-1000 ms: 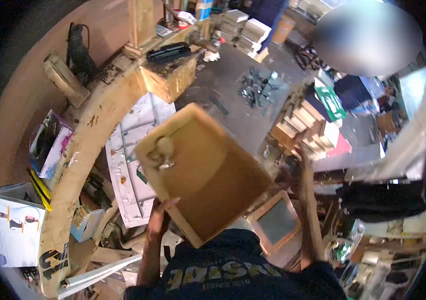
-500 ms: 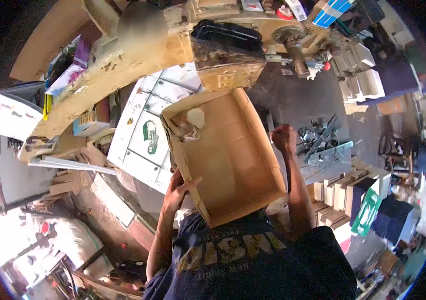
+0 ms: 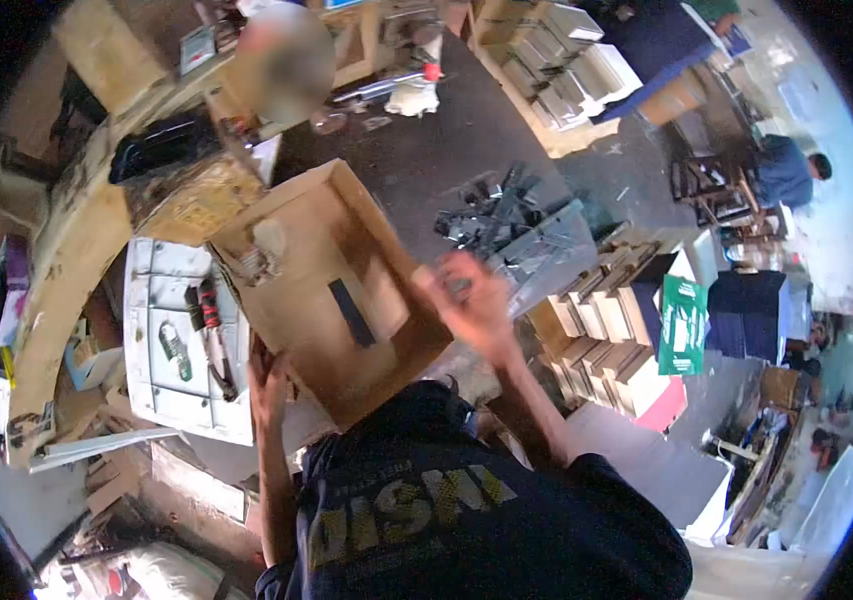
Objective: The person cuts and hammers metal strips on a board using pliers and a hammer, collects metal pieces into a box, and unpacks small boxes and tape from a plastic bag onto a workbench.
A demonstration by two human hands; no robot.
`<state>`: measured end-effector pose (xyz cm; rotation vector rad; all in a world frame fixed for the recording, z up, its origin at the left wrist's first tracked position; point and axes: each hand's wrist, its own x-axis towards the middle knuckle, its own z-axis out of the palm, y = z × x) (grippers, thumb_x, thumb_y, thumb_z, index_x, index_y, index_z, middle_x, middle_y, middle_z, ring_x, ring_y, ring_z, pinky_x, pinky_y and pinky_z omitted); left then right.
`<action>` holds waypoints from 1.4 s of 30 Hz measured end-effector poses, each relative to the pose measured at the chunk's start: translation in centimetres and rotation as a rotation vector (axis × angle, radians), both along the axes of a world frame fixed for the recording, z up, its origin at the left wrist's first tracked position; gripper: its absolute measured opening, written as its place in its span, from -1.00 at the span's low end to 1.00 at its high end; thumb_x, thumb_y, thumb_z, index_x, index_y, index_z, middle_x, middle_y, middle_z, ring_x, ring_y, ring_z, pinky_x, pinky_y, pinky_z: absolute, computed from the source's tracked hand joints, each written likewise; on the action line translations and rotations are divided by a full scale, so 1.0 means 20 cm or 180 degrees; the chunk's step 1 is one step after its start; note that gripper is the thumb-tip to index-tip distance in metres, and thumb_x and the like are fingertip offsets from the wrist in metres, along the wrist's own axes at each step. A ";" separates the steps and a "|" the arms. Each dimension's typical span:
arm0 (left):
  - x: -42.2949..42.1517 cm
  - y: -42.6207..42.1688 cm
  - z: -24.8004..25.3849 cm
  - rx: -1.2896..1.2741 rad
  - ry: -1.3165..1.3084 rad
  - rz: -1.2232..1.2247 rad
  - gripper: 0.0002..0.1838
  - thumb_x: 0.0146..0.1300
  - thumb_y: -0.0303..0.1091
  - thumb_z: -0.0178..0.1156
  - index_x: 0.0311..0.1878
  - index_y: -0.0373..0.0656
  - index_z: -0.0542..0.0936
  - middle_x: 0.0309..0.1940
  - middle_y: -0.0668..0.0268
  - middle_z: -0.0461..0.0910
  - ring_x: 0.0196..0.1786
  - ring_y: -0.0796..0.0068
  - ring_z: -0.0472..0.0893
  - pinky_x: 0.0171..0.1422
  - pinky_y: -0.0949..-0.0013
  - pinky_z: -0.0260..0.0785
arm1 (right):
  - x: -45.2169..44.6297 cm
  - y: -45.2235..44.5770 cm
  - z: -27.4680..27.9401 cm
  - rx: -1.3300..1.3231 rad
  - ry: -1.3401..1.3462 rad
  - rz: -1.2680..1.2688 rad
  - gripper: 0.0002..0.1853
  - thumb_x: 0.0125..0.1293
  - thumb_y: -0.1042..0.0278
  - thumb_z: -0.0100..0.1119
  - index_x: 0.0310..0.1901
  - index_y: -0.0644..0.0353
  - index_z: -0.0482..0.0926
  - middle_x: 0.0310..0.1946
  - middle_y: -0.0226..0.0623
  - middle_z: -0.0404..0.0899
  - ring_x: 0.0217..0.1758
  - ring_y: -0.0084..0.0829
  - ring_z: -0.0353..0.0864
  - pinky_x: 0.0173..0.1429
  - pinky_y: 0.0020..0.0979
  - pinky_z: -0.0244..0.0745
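A shallow open cardboard box (image 3: pixel 291 290) is tilted in front of my body. My left hand (image 3: pixel 268 385) grips its left side near the lower corner, thumb toward the inside. On the box floor lies one flat black strip (image 3: pixel 351 312). My right hand (image 3: pixel 471 305) is at the box's right edge, fingers curled and slightly blurred. A small dark patch shows between those fingers; what it is I cannot make out. Just beyond, a pile of black strips (image 3: pixel 496 210) lies by a clear plastic sheet or bin (image 3: pixel 546 255).
A tool with red and black handles (image 3: pixel 209 310) rests on a white panel (image 3: pixel 156 370) at left. Stacked boxes (image 3: pixel 606 345) and a green packet (image 3: pixel 682 325) stand at right. A black tray (image 3: pixel 166 147) sits on the worn bench (image 3: pixel 66 240). Another person (image 3: pixel 784 170) is far right.
The view has swung to the right. A black strip now lies in the box, which looked bare before. My right hand has come in to the box's right edge.
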<state>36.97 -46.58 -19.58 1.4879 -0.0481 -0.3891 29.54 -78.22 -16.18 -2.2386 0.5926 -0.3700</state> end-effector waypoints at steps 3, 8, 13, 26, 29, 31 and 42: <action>0.03 -0.03 0.04 0.0256 0.0095 -0.0217 -0.34 0.28 -0.51 0.15 0.44 -0.31 0.19 0.25 0.15 0.43 0.25 0.36 0.45 0.32 0.35 0.28 | -0.15 -0.50 -0.21 -0.0510 0.0110 -0.1255 -0.51 0.12 -0.06 0.41 -0.27 0.30 0.60 -0.47 -0.12 0.63 -0.41 -0.35 0.60 -0.32 -0.34 0.50; 0.05 -0.01 -0.06 0.0062 -0.0503 -0.0220 -0.38 0.30 -0.56 0.10 0.42 -0.35 0.21 0.32 0.12 0.36 0.32 0.35 0.38 0.37 0.32 0.24 | -0.14 -0.73 -0.43 -0.0621 0.0895 -0.2054 -0.32 -0.05 -0.30 0.42 -0.47 0.38 0.62 -0.43 0.09 0.65 -0.29 0.00 0.66 -0.14 -0.12 0.53; 0.11 -0.11 0.08 0.0649 -0.0443 -0.0209 -0.37 0.28 -0.49 0.20 0.40 -0.31 0.25 0.26 0.13 0.44 0.27 0.40 0.44 0.32 0.31 0.29 | -0.07 -0.67 -0.55 -0.0629 0.0330 -0.1900 -0.42 -0.09 -0.10 0.46 -0.32 0.37 0.63 -0.41 0.02 0.63 -0.27 0.05 0.63 -0.19 -0.08 0.47; 0.09 -0.12 0.17 0.1800 -0.0814 -0.0257 -0.36 0.19 -0.38 0.34 0.32 -0.27 0.34 0.04 0.07 0.62 0.08 0.27 0.63 0.08 0.29 0.53 | -0.08 -0.52 -0.11 0.0707 0.0050 -0.1190 -0.58 -0.04 0.08 0.54 -0.41 0.35 0.70 -0.53 -0.23 0.68 -0.38 -0.46 0.63 -0.27 -0.39 0.48; 0.10 -0.10 0.11 0.1641 -0.0631 -0.0187 -0.37 0.19 -0.40 0.33 0.31 -0.28 0.34 0.03 0.07 0.62 0.04 0.27 0.64 0.03 0.28 0.55 | -0.04 -0.27 0.06 0.1203 0.0201 -0.0773 -0.49 -0.02 0.02 0.56 -0.28 0.37 0.68 -0.42 -0.30 0.69 -0.44 -0.56 0.60 -0.38 -0.48 0.46; 0.12 -0.10 0.10 0.1860 -0.0849 -0.0218 -0.38 0.19 -0.42 0.32 0.31 -0.27 0.34 0.04 0.09 0.61 0.01 0.29 0.65 -0.01 0.29 0.57 | 0.01 -0.05 0.27 0.1949 0.0279 -0.0203 -0.60 0.01 0.20 0.57 -0.30 0.39 0.65 -0.46 -0.30 0.70 -0.45 -0.55 0.64 -0.37 -0.49 0.51; 0.09 -0.10 0.08 0.1404 -0.0399 -0.0121 -0.30 0.17 -0.43 0.34 0.38 -0.24 0.30 0.08 0.13 0.58 0.03 0.38 0.61 -0.03 0.38 0.55 | 0.28 0.08 0.20 0.0806 0.0593 0.1083 -0.58 0.24 -0.09 0.32 -0.24 0.18 0.65 -0.42 -0.33 0.72 -0.48 -0.59 0.65 -0.33 -0.51 0.60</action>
